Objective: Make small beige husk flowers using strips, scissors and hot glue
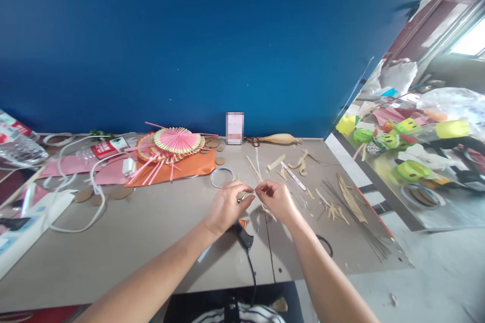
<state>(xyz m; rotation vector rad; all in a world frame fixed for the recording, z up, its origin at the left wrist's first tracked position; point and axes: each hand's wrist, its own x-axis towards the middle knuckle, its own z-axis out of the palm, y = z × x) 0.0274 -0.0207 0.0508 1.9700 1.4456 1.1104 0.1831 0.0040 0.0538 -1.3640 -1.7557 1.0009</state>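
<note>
Above the middle of the table, my left hand and my right hand are pinched, their fingertips almost meeting. Between them is something thin and pale, too small to name. A small shiny metallic bit shows by the left fingers. Just under my left hand lies a black corded tool with an orange part, like a glue gun; my hand partly hides it. Narrow pale strips lie beyond my fingertips. Pieces of dried husk and a white marked stick are scattered to the right of my right hand.
Left are pink-and-green paper fans on an orange sheet, white cables and a power strip. A tape ring lies beyond my left hand. Thin wires lie right. A blue panel stands behind.
</note>
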